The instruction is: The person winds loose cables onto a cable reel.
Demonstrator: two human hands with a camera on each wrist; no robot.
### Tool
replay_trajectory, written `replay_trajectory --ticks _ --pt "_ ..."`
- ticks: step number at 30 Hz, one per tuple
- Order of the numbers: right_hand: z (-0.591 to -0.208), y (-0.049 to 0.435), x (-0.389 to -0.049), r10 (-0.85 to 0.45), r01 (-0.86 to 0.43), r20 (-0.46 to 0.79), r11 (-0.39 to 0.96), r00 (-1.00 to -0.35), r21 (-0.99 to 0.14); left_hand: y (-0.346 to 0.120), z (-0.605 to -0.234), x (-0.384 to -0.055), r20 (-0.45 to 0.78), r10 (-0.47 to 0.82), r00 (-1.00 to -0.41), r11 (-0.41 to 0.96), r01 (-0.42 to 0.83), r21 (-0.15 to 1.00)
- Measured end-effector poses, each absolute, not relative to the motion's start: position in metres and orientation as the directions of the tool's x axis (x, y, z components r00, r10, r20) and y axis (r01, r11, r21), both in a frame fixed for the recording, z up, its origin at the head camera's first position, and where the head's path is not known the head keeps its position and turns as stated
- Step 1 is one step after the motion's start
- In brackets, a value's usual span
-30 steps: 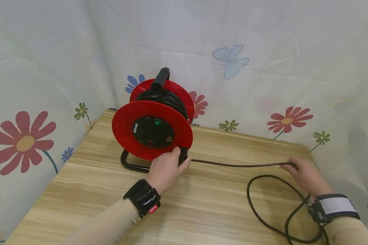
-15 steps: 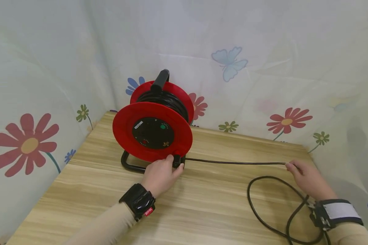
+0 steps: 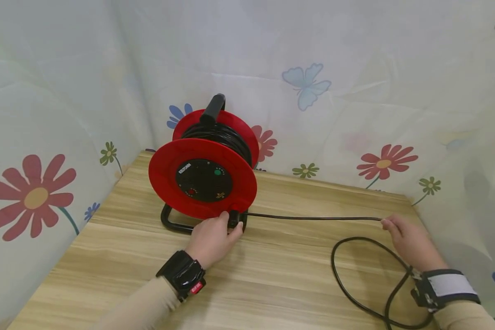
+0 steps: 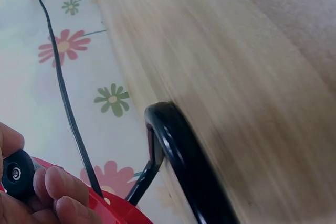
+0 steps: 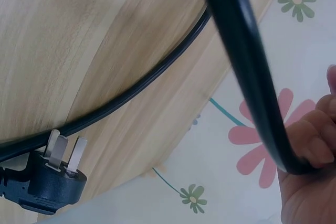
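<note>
Both hands are occupied: by the left hand (image 3: 209, 242), a black knob (image 3: 233, 218) is gripped between curled fingers and thumb, while by the right hand (image 3: 414, 243), well apart from it, a black cable (image 3: 309, 218) is pinched.

From the left, a red reel (image 3: 161, 172) is seen on the bench (image 3: 288, 266), supported by a black tubular stand (image 3: 175, 224) and topped by a black handle (image 3: 211, 110). Between the two flanges of the reel, wound coils (image 3: 222, 134) of black cable are contained. In the middle of the front flange a round black panel (image 3: 204, 180) is set, marked with white lettering, a green spot and a red spot. The knob is mounted low on that flange, toward its right edge; in the left wrist view, a screw is shown in its end.

Rightward from the reel, the cable is stretched above the bench to the pinching fingers. Near the right hand, a loose loop (image 3: 356, 238) is laid on the wood. In the right wrist view, a black plug (image 5: 55, 184) with three metal pins is seen beside a curved length of cable. Behind everything, a pale flowered sheet (image 3: 231, 55) is hung.
</note>
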State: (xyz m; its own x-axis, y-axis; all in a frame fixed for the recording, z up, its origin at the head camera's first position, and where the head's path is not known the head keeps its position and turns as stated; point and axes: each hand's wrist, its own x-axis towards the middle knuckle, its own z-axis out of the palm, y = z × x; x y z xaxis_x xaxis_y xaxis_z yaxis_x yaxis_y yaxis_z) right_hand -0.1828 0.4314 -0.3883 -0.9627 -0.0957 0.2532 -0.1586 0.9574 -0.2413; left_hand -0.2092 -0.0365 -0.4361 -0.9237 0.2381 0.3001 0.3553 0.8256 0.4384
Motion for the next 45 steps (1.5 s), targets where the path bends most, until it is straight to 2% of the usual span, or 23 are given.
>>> replay_trajectory --ticks 4,13,45 --pt "-0.392 0.429 -0.183 -0.112 -0.176 0.250 0.953 -0.962 -0.248 -0.042 -0.441 -0.209 0.299 0.231 -0.926 0.829 0.348 0.438" --pt "-0.394 0.417 -0.185 -0.113 -0.148 0.142 0.952 -0.983 -0.267 -0.055 -0.447 -0.210 0.228 0.214 -0.950 0.819 0.301 0.489" --pt "-0.404 0.381 -0.195 -0.164 -0.185 0.098 0.945 -0.981 -0.268 -0.098 -0.457 -0.214 0.084 0.177 -0.981 0.808 0.193 0.557"
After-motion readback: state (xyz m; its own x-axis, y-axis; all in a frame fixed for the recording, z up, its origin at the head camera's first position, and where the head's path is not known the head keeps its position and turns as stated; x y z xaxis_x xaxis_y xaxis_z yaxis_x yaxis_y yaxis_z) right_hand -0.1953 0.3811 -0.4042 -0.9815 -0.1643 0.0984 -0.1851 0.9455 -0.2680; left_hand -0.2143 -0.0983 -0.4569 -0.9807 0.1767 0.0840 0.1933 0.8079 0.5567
